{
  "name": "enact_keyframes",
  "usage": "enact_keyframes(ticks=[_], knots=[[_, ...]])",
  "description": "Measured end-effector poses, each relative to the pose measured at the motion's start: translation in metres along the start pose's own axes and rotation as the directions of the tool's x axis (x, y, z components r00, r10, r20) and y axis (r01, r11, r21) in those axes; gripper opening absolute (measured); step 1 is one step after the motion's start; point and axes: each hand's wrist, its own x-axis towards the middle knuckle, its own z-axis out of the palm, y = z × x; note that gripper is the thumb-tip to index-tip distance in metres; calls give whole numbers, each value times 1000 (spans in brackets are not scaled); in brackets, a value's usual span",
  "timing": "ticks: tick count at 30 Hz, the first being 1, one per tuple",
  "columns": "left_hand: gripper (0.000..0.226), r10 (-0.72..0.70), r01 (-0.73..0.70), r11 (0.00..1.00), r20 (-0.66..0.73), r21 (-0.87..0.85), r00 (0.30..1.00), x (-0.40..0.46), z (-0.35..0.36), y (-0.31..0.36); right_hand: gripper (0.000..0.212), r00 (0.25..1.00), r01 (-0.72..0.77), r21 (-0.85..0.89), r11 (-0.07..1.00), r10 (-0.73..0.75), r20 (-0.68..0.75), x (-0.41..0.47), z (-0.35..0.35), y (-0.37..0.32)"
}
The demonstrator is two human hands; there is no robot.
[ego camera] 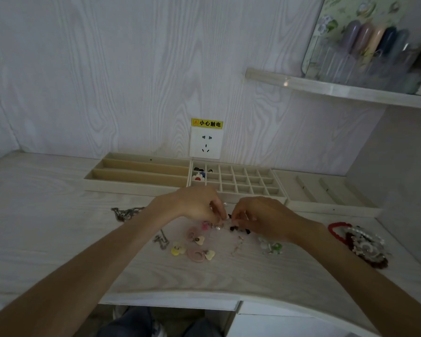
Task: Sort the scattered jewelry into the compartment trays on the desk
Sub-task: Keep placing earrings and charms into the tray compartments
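Chiefly, the risk lies in tangling: small black pieces (238, 229) and pearl beads (218, 227) lie bunched between both hands, so lifting one could drag others off the worktop (58, 215). Left hand (199, 205) and right hand (260, 215) curl nearly closed, fingertips pinching at this cluster; what exactly each grips is seemingly too small to tell. Pink and yellow earrings (195, 249) lie scattered nearby; the grid tray (277, 194) sits just behind.

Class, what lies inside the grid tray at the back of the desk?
The grid tray holds small pieces in its far-left cells only; the hands hide part of its near edge.
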Motion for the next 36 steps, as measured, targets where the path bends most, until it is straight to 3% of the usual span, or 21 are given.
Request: enact_keyframes(ticks=[4,11,16,21,23,26,27,31,36], knots=[[26,-16,14,998,-29,-64,999,-2,-4,-1,7,994,-35,348,937,67,-80,-3,1,8],[35,-78,68,931,-12,-359,997,-13,-20,9,12,988,-29,642,766,119,-97,2,-9,0],[21,-83,22,929,-150,-369,985,-11,-17,6,13,981,-59,645,762,164,-104,10,-12,-6],[21,-97,33,925,-151,-379,984,-11,-14,3,12,973,-139,633,762,223,-55,15,-13,-6],[22,-95,31,930,-156,-367,983,-11,-15,3,11,966,-151,727,670,256,-35,15,-14,-9],[19,-118,39,907,-162,-420,980,-10,-17,3,16,961,-129,890,438,275,4,11,-21,-13],[17,-123,42,899,-161,-436,979,-10,-19,3,18,962,-119,903,414,273,1,10,-24,-12],[15,-133,49,905,-172,-423,976,-11,-32,2,20,958,-101,894,436,287,-31,12,-35,-13],[18,-159,15,895,-286,-446,945,-11,-64,13,14,923,-58,870,490,358,-140,32,-62,-18]])
